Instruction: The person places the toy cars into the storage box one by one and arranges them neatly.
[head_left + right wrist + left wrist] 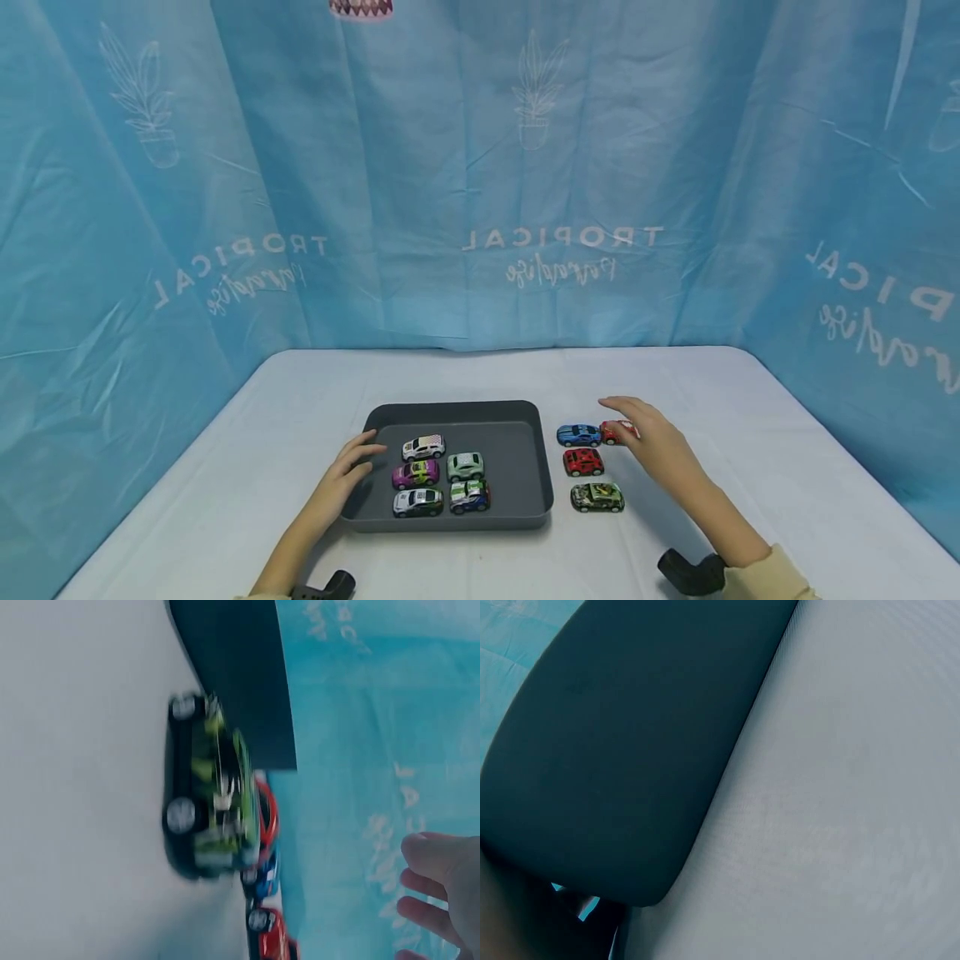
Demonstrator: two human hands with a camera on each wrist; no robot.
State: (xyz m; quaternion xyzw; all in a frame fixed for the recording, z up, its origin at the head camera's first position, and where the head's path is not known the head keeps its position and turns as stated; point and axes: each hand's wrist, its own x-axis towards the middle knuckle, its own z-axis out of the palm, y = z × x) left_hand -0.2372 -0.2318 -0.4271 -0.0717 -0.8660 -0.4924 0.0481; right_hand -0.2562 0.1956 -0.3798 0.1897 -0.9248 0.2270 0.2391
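The right grip [662, 446] is spread wide and holds nothing. A red toy car [608, 435] is just beside it. Left of that grip sit a blue car [578, 435], another red car [583, 462] and a green car [597, 497]. The left grip [340, 483], fingers loose, is at the gray tray's [519, 467] edge; five cars [466, 466] lie inside, right of it.

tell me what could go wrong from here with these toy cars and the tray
The right hand is by the far red car, which sits close beside the blue car, so grasping one might nudge the other. The left hand is at the left edge of the tray; a bump there could perhaps set the five wheeled cars inside rolling.
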